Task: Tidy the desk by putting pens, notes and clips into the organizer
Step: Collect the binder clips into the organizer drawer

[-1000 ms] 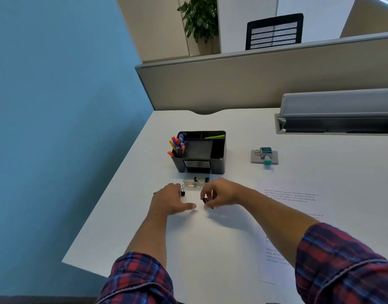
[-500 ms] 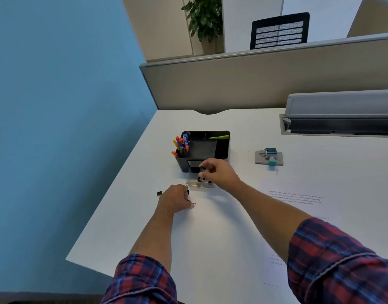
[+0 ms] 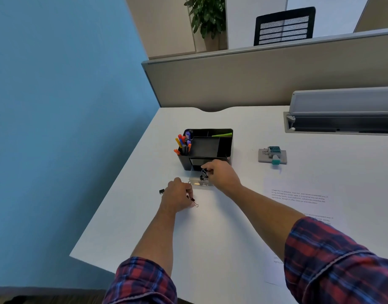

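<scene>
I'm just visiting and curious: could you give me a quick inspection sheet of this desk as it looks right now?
Surface: white desk, printed sheets at the right.
Job's things: black organizer holding coloured pens; its clear drawer is pulled out with binder clips inside; one loose binder clip lies on the desk.
Clutter: small grey and teal gadget.
Hands: left hand pinches a clip on the desk; right hand pinches a clip over the drawer.
Cables: nothing seen.
Surroundings: blue wall, beige partition, plant, black chair.
</scene>
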A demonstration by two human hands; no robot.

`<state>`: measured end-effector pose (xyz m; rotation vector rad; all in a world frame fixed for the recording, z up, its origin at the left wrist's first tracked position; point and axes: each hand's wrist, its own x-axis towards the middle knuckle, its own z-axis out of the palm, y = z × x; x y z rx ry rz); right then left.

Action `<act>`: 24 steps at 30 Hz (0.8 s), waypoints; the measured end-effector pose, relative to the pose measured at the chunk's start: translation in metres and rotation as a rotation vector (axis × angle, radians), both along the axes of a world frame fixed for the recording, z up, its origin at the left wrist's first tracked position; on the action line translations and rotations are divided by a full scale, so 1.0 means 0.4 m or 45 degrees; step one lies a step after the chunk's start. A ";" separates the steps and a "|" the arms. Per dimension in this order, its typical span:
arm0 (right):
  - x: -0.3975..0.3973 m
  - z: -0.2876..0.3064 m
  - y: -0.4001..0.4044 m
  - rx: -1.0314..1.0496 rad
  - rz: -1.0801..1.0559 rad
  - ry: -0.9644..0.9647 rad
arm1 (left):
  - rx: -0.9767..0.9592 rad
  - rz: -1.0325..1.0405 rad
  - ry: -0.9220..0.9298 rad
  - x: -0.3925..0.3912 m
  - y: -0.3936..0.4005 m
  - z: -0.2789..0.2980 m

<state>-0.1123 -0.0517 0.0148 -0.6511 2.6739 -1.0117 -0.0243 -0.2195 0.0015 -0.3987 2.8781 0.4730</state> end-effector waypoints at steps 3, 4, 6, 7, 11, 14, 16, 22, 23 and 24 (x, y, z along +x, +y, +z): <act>0.015 0.000 0.003 0.011 0.029 0.163 | 0.119 0.014 -0.037 0.007 -0.001 -0.005; 0.020 0.000 0.005 -0.002 0.060 0.226 | 0.141 0.007 -0.042 0.008 0.000 -0.007; 0.033 0.000 0.007 -0.008 0.195 0.344 | 0.144 -0.005 -0.034 0.010 0.001 -0.010; 0.039 -0.003 0.007 0.006 0.293 0.399 | 0.151 -0.006 -0.028 0.011 0.003 -0.010; 0.065 -0.042 0.012 0.135 0.643 0.498 | 0.221 -0.014 -0.016 0.016 0.005 -0.007; 0.083 -0.070 0.015 0.193 0.687 0.428 | 0.222 -0.034 0.007 0.021 0.006 -0.001; 0.089 -0.085 0.012 0.245 0.672 0.339 | 0.215 -0.061 0.020 0.024 0.007 0.003; 0.096 -0.102 -0.010 0.420 0.619 0.190 | 0.308 0.021 0.022 0.017 -0.009 0.004; 0.097 -0.101 -0.014 0.417 0.609 0.187 | 0.337 0.051 0.028 0.015 -0.012 0.004; 0.098 -0.101 -0.018 0.417 0.598 0.186 | 0.376 0.089 0.044 0.014 -0.014 0.003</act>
